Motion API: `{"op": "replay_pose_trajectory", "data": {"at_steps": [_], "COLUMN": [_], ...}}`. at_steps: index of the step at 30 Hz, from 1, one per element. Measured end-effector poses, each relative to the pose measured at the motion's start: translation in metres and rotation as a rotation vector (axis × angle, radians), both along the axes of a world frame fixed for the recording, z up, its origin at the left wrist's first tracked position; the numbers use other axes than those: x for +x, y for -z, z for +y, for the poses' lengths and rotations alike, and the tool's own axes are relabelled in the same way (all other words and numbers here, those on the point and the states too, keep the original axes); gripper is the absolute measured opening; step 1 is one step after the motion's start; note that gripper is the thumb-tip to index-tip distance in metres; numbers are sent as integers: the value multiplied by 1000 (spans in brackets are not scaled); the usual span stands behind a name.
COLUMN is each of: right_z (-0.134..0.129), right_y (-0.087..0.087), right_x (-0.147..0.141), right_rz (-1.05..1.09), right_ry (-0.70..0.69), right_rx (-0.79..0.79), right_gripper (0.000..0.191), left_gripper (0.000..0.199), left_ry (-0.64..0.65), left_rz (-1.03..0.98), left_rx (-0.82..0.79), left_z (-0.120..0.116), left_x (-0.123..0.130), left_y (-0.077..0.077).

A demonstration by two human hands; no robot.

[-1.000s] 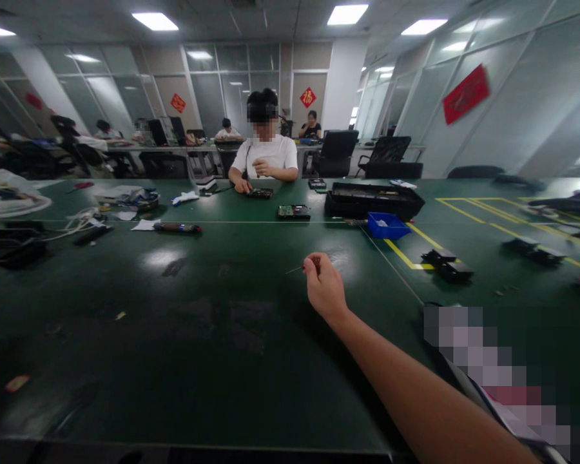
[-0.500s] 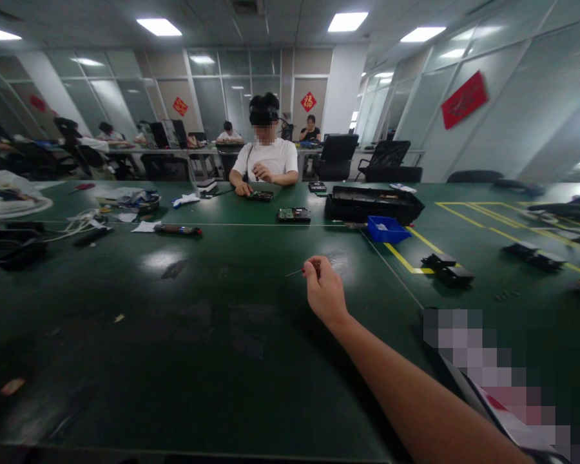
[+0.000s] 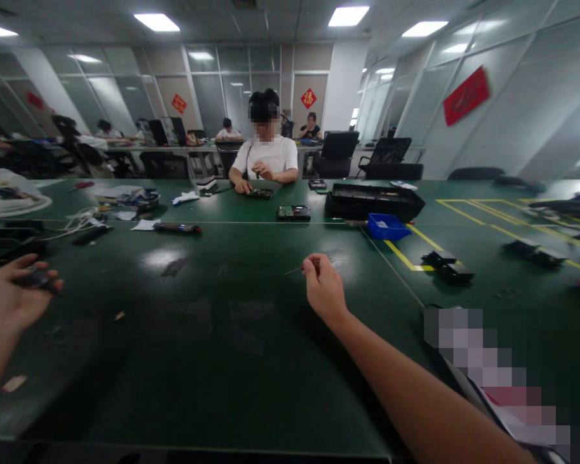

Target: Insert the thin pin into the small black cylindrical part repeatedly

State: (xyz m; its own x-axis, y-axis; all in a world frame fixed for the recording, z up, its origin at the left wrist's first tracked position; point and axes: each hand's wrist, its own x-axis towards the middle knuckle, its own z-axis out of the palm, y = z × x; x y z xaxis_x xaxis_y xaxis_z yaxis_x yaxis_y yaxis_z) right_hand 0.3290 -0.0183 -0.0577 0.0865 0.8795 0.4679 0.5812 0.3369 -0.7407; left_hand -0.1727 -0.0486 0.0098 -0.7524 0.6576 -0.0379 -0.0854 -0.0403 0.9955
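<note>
My right hand (image 3: 325, 287) is closed over the middle of the green table (image 3: 174, 386), pinching a screwdriver (image 3: 294, 270). Its thin metal shaft points left and a bit of red shows at the fingers; the rest of the handle is hidden in my palm. At the left edge, my left hand (image 3: 9, 296) is raised above the tabletop with its fingers curled round a small dark object (image 3: 35, 278). Blur and the fingers hide what kind of object that is.
Opposite sits a person (image 3: 265, 158) handling a circuit-board device (image 3: 260, 193). A similar device (image 3: 294, 212), a long black tray (image 3: 374, 202) and a blue bin (image 3: 388, 227) stand farther back. Black blocks (image 3: 447, 266) lie at right, an electric screwdriver (image 3: 178, 228) at left.
My left hand has come into view from the left with the small dark object in it. My right hand stays almost where it was, still pinching the screwdriver.
</note>
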Motion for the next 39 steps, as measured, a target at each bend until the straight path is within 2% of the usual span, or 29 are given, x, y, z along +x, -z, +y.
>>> {"op": "replay_pose_trajectory", "data": {"at_steps": [2, 5, 9, 15, 22, 25, 28, 31, 35, 39], "right_z": [0, -1, -2, -3, -4, -5, -4, -3, -3, -6], "right_y": [0, -1, -3, -3, -1, -2, -2, 0, -1, -5], "right_x": [0, 0, -1, 0, -1, -3, -4, -4, -4, -4], "right_rz": [2, 12, 19, 12, 20, 17, 17, 21, 1, -45], "right_ry": [-5, -3, -6, -18, -22, -32, -21, -26, -39, -51], "right_rx": [3, 13, 2, 7, 1, -1, 17, 14, 10, -8], "right_gripper": [22, 23, 22, 22, 23, 23, 21, 21, 23, 30], "left_gripper": [21, 26, 36, 34, 42, 43, 43, 44, 44, 54], "left_ry": [15, 142, 369, 573, 811, 933, 1085, 1137, 1132, 1015], "left_rz": [-71, -120, -170, -264, -166, 1, 353, 684, 914, 1014], "left_rx": [57, 109, 174, 194, 151, 103, 70, 45, -6, 6], "left_z": [14, 30, 38, 48, 51, 44, 37, 33, 35, 44], "left_x": [11, 41, 96, 178, 265, 293, 309, 311, 303, 294], "left_y": [7, 10, 6, 7, 20, 31, 47, 64, 80, 92]}}
